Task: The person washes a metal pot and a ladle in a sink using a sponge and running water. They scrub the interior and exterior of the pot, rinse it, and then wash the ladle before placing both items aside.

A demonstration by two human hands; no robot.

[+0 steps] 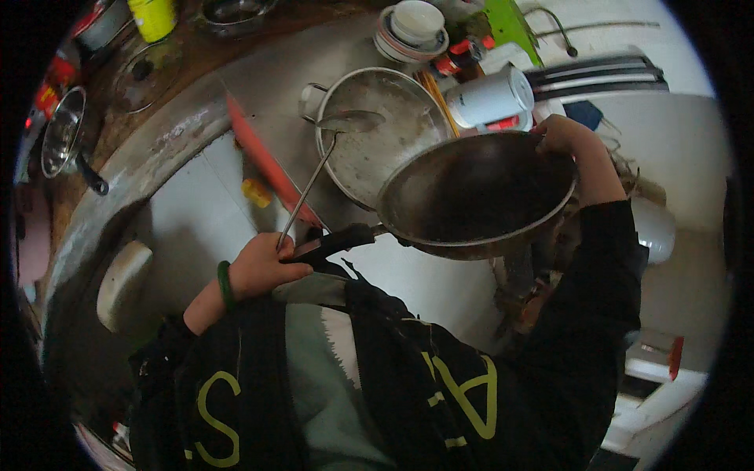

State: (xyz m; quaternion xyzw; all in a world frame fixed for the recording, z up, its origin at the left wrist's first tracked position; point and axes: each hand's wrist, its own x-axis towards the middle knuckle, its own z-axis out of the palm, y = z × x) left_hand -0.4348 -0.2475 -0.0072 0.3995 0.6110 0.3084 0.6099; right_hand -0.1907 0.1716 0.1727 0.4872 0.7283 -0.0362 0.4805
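A dark frying pan (pixel 477 188) is held up at my front right, its inside showing. My right hand (pixel 559 138) grips the pan's far right rim. My left hand (pixel 265 265), with a green bangle at the wrist, is around the end of a thin metal ladle (pixel 353 122) and beside the pan's black handle (pixel 336 241); whether it also bears the handle I cannot tell. The ladle's bowl lies over a wide, light metal pot (pixel 389 129) that the frying pan partly overlaps. Several wooden chopsticks (pixel 439 100) lean at the pot's right rim.
Stacked bowls (pixel 412 29), a dark bottle with a red label (pixel 456 57) and a pale metal jug (pixel 492 97) stand behind the pot. Left are a glass lid (pixel 141 79), a small steel pan (pixel 63 132) and a yellow container (pixel 153 19). The counter's curved edge (pixel 171 132) runs along the left.
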